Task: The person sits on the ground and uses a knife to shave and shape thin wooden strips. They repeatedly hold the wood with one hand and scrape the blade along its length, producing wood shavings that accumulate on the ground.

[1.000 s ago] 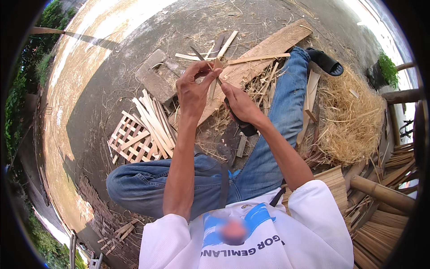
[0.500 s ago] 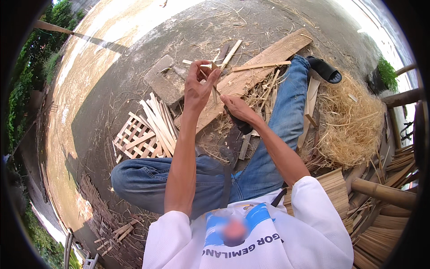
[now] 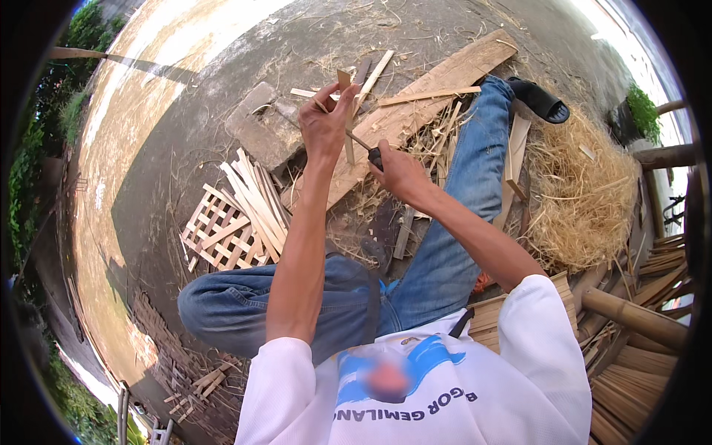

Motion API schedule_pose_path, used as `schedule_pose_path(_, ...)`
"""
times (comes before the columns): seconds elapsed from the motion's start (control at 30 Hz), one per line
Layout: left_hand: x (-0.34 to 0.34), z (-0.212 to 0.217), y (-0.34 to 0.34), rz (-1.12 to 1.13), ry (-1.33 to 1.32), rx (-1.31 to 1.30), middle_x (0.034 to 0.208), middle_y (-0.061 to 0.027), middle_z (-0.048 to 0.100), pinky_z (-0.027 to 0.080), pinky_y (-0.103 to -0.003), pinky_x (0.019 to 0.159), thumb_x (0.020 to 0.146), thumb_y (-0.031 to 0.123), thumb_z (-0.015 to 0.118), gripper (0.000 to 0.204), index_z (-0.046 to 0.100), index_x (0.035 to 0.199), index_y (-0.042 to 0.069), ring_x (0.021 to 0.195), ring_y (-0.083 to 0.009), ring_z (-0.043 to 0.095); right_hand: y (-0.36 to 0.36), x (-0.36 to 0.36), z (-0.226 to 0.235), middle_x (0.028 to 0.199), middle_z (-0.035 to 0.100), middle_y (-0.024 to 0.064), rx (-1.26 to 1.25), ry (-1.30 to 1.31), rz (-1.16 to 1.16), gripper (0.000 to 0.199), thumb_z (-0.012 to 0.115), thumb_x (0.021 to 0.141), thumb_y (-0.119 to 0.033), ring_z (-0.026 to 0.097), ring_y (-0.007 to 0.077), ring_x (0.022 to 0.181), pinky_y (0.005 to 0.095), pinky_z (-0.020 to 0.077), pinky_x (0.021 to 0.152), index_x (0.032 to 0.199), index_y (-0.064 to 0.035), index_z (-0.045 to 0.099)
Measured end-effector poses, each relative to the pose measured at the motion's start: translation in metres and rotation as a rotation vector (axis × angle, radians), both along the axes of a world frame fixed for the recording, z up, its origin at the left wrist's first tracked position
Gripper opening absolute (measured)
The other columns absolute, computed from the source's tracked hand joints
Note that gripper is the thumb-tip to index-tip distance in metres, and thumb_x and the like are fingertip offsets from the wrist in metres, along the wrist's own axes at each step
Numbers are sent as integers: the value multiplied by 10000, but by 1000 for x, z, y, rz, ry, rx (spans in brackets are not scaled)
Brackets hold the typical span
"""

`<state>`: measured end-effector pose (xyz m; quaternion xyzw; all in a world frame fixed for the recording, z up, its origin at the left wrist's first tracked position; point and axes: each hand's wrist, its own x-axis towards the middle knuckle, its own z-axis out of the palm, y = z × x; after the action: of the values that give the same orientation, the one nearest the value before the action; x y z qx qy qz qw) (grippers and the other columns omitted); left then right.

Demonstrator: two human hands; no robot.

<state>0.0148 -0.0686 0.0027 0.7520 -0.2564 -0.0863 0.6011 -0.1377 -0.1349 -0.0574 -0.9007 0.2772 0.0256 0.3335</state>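
My left hand [image 3: 324, 126] is raised in front of me, its fingers closed on a flat, pale wooden strip [image 3: 350, 153]. The strip stands nearly upright, its upper end showing above the fingertips. Closed around a short black handle, my right hand [image 3: 400, 175] is a little lower and to the right. The handle belongs to a knife [image 3: 376, 157] with a narrow dark blade, which runs up and left to the strip by my left hand. Behind the strip and fingers, part of the blade is hidden. Below both hands lies a long wooden plank [image 3: 445, 85].
A concrete block [image 3: 256, 130] sits left of the plank. Nearer are a bundle of pale strips [image 3: 256, 196] and a woven lattice piece [image 3: 215, 222]. A heap of fine shavings [image 3: 586, 200] lies right of my outstretched leg. Bamboo poles [image 3: 634, 319] stand at the right.
My right hand has lifted and turned, so the knife's blade now slants up and left across the strip. The left hand has shifted slightly left with the strip.
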Motion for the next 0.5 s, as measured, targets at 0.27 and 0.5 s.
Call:
schedule_pose_path(0.27,-16,7,-2,-89,-33,116,560,100,456,198,-292,496,871,336,840,326,801,1052,68,520,-32,307,9,-8,-77,848,668,277,123,-141,-92,441,626,995,-400,666,446,808,499,510,728,1057,26,530)
schedule_pose_path(0.5,-9,-15,21,-107,-27,-36,602,119,445,195,-257,495,901,235,817,251,792,1080,62,546,-10,315,2,-5,-58,694,614,113,702,-105,-7,445,657,964,-450,650,232,574,379,528,548,964,-13,573)
